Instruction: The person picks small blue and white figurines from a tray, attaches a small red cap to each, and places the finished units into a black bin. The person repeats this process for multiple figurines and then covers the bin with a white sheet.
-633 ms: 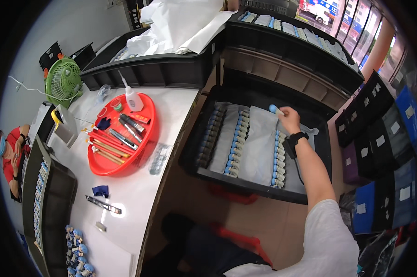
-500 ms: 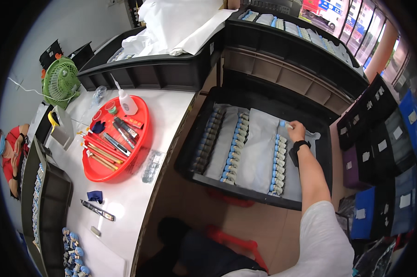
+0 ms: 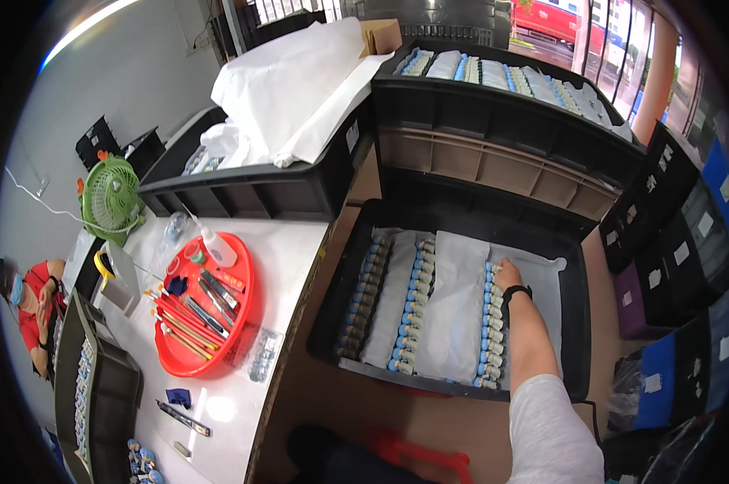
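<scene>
My right hand [image 3: 506, 276] reaches into a black tray [image 3: 572, 323], its fingers closed on a small blue-and-cream figurine [image 3: 491, 267]. This figurine is at the far end of the right-hand row of figurines [image 3: 491, 331], in line with the others. Two more rows lie to the left: a middle row [image 3: 413, 302] and a shadowed left row [image 3: 364, 294]. White sheets [image 3: 457, 306] line the tray between the rows. A dark band circles my right wrist. My left hand is out of view.
Left of the tray, a white table [image 3: 235, 403] carries a red basin [image 3: 247, 298] of brushes and pens, plus a green fan [image 3: 111, 199]. Black crates [image 3: 493, 105] rise behind the tray. Stacked bins [image 3: 663, 274] stand right. A person in red [image 3: 37, 302] sits far left.
The figurine in my right hand has come down against the far end of the right row. My view has tilted, so the tray and table appear lower.
</scene>
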`<action>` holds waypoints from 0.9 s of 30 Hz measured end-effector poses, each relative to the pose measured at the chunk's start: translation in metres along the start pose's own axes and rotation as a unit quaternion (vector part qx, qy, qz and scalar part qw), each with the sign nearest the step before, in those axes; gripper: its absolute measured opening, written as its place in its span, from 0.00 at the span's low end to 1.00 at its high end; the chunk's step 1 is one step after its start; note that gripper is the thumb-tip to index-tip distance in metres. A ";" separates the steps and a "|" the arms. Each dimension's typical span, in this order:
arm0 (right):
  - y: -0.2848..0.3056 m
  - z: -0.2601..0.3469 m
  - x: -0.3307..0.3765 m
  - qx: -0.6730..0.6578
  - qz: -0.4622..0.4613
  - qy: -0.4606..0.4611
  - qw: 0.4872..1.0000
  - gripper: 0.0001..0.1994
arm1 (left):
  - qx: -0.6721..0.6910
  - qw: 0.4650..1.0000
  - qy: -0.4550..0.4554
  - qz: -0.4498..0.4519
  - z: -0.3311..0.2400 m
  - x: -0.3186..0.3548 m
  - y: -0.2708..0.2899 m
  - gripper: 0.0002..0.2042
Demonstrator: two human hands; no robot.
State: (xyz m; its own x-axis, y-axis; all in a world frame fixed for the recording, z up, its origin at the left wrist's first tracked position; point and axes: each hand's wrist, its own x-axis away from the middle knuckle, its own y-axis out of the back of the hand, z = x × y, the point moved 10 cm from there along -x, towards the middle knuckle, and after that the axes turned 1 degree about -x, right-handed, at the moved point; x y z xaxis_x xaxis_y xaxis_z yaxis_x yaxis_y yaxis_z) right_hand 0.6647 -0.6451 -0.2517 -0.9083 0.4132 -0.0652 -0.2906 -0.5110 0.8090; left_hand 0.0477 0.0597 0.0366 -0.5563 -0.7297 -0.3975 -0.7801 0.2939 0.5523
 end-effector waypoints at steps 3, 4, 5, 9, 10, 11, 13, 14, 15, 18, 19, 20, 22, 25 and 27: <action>-0.010 0.015 0.009 0.036 0.076 -0.013 0.996 0.19 | -0.008 1.000 0.001 -0.020 -0.003 0.002 0.004 0.08; -0.010 0.024 0.016 0.053 0.085 -0.015 0.995 0.20 | -0.008 1.000 0.007 -0.026 -0.002 0.003 0.006 0.08; -0.003 0.027 0.016 0.099 0.030 0.003 0.995 0.23 | 0.003 1.000 0.005 -0.020 -0.001 0.001 0.003 0.09; 0.039 0.085 0.029 -0.015 -0.077 0.078 0.994 0.20 | 0.011 1.000 0.019 0.012 0.002 -0.004 0.000 0.09; 0.047 0.091 0.027 -0.046 -0.116 0.112 0.986 0.19 | 0.013 0.999 0.026 0.028 0.004 -0.007 -0.004 0.10; 0.050 0.122 0.039 -0.103 -0.120 0.137 0.978 0.18 | 0.012 0.996 0.079 0.047 0.002 -0.007 -0.003 0.10; 0.049 0.170 0.048 -0.194 -0.074 0.221 0.953 0.14 | 0.026 0.978 0.186 0.096 -0.005 -0.009 -0.006 0.11; 0.049 0.208 0.070 -0.256 -0.009 0.223 0.940 0.14 | 0.003 0.981 0.165 0.098 -0.013 -0.011 0.008 0.11; 0.056 0.241 0.092 -0.312 0.051 0.223 0.922 0.13 | -0.016 0.984 0.143 0.105 -0.015 -0.018 0.019 0.12; 0.077 0.320 0.161 -0.421 0.201 0.252 0.848 0.09 | -0.148 0.970 0.071 0.179 -0.009 -0.053 0.047 0.15; 0.078 0.344 0.187 -0.434 0.235 0.276 0.825 0.10 | -0.141 0.976 0.028 0.165 -0.012 -0.067 0.051 0.16; 0.081 0.370 0.221 -0.424 0.271 0.302 0.809 0.10 | -0.138 0.979 -0.006 0.147 -0.014 -0.079 0.052 0.16; 0.089 0.419 0.299 -0.372 0.351 0.359 0.781 0.11 | -0.197 0.966 -0.087 0.140 -0.019 -0.097 0.062 0.17; 0.095 0.470 0.419 -0.349 0.415 0.489 0.683 0.11 | -0.221 0.964 -0.142 0.032 -0.010 -0.090 0.115 0.16; 0.081 0.484 0.496 -0.297 0.499 0.517 0.628 0.11 | -0.209 0.972 -0.100 0.025 -0.007 -0.091 0.114 0.13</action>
State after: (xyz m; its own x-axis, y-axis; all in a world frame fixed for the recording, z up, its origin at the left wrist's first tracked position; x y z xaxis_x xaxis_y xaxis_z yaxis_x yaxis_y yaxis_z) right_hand 0.3360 -0.1169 0.0642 -0.3465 -0.8913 -0.2924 0.7982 -0.4439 0.4073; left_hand 0.0115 0.1551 0.1411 -0.6679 -0.5738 -0.4740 -0.5890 0.0181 0.8079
